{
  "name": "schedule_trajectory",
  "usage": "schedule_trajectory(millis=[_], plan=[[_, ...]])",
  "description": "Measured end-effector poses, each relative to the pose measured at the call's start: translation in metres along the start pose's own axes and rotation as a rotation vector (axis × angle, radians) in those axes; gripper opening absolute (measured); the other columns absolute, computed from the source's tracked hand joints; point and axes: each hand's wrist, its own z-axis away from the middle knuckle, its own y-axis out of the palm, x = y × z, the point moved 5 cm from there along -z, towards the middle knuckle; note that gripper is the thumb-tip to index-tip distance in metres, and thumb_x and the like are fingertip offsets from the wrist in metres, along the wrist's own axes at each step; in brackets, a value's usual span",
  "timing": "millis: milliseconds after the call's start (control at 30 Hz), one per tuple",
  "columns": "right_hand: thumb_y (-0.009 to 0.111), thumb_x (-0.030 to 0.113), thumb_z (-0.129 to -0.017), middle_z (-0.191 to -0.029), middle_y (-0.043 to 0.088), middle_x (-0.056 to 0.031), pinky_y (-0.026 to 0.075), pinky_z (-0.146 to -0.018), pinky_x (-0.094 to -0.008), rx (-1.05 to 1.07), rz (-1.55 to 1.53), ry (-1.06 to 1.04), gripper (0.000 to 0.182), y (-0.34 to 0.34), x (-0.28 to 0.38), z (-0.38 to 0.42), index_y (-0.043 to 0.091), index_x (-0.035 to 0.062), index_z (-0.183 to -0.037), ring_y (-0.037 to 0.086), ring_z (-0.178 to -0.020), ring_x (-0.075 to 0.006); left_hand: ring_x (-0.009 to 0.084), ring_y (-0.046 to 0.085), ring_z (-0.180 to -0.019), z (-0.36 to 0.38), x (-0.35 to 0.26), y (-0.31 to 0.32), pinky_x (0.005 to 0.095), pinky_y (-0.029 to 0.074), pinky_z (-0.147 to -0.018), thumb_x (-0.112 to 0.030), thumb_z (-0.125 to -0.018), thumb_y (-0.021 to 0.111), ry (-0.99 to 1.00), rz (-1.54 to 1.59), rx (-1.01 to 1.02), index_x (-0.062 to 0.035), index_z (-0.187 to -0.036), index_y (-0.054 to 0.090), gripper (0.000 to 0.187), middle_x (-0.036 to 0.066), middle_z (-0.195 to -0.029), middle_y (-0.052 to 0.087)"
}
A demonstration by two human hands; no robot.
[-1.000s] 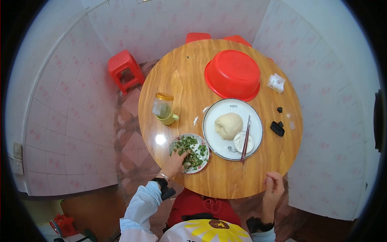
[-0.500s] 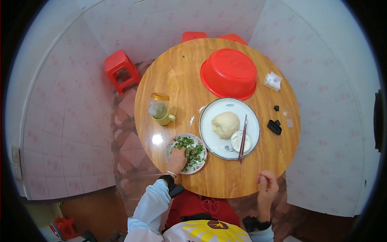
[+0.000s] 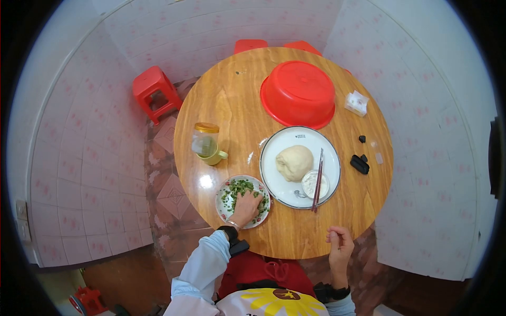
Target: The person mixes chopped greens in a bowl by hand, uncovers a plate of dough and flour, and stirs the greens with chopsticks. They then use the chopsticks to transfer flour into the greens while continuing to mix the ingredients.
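Note:
My left hand [image 3: 246, 208] reaches down into a patterned plate [image 3: 221, 213] of chopped green onions [image 3: 238, 187]. Its fingers are curled into the greens and over the brownish clump among them; the fingertips are hidden. At the table's front right edge is my right hand [image 3: 340, 245], loosely bent, with fingers a little apart and nothing in them. Beside the greens lies a large white plate [image 3: 279, 138] with a ball of dough [image 3: 295, 163], a small bowl of white powder [image 3: 311, 184] and a pair of chopsticks [image 3: 318, 181] resting across that bowl.
An upturned red basin [image 3: 300, 92] stands at the back of the round wooden table [image 3: 232, 100]. To the left are a lidded jar [image 3: 205, 138] and a yellow-green cup [image 3: 215, 157]. A tissue pack [image 3: 357, 104] and small black items [image 3: 359, 164] lie right. Red stools [image 3: 156, 92] surround the table.
My left hand has moved right across the plate, from the greens onto the brownish clump. My right hand has shifted slightly left and down, still holding nothing.

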Motion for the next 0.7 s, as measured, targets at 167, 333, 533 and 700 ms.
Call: schedule_trajectory(millis=[167, 333, 533, 700], plan=[[0.052, 0.002, -0.09, -0.087, 0.058, -0.0036, 0.047, -0.067, -0.0216, -0.002, 0.015, 0.018, 0.01, 0.001, -0.002, -0.004, 0.059, -0.0002, -0.097, 0.055, -0.074, -0.0091, 0.0376, 0.047, -0.106, 0.012, 0.023, -0.038, 0.0491, 0.041, -0.086, -0.001, -0.065, 0.063, -0.154, 0.164, -0.225, -0.0101, -0.115, 0.051, 0.052, 0.018, -0.12, 0.048], [0.053, 0.003, -0.091, -0.087, 0.058, -0.0037, 0.047, -0.067, -0.0212, 0.029, 0.008, 0.041, 0.01, 0.008, -0.005, -0.009, 0.059, -0.0002, -0.097, 0.055, -0.074, -0.009, 0.0408, 0.046, -0.109, 0.0, 0.039, -0.038, 0.0462, 0.042, -0.09, -0.005, -0.068, 0.067, -0.17, 0.128, -0.162, -0.0144, -0.125, 0.047, 0.061, 0.018, -0.118, 0.05], [0.053, 0.003, -0.091, -0.085, 0.06, -0.0044, 0.047, -0.067, -0.0213, 0.055, 0.01, 0.013, 0.01, 0.013, -0.007, -0.008, 0.059, -0.0003, -0.098, 0.055, -0.074, -0.0087, 0.0401, 0.051, -0.091, -0.022, 0.043, -0.004, 0.047, 0.044, -0.078, -0.002, -0.068, 0.059, -0.125, 0.251, 0.07, -0.0061, -0.107, 0.054, 0.039, 0.023, -0.095, 0.054], [0.053, 0.003, -0.091, -0.086, 0.061, -0.0054, 0.047, -0.067, -0.0215, 0.017, -0.012, 0.07, 0.01, 0.005, -0.012, -0.008, 0.059, -0.0004, -0.098, 0.056, -0.074, -0.009, 0.0393, 0.05, -0.097, 0.02, 0.037, -0.039, 0.0473, 0.043, -0.082, -0.004, -0.069, 0.061, -0.092, 0.286, 0.061, -0.0091, -0.101, 0.058, 0.033, 0.021, -0.102, 0.054]])
